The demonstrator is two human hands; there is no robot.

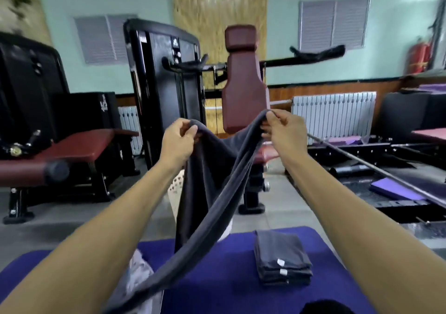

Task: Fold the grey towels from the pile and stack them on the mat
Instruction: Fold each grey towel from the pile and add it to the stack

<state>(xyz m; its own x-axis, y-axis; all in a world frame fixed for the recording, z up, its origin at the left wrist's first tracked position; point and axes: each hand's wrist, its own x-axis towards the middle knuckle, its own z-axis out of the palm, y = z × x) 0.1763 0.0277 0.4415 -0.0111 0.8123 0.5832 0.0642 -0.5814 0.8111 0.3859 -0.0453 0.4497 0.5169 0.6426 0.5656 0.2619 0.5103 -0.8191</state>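
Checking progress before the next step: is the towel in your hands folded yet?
Not folded. The towel hangs loose, pinched at its top edge by the left hand and right hand, sagging between them toward the mat.

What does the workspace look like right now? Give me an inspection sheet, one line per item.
Surface: purple mat on a grey tiled floor.
Job's things: grey towel held up, hanging twisted; folded stack on the mat, right side.
Clutter: white perforated basket behind the towel; contents hidden.
Hands: left hand and right hand each pinch a top corner with curled fingers.
Cables: nothing seen.
Surroundings: gym machine with maroon seat, radiator, fire extinguisher.
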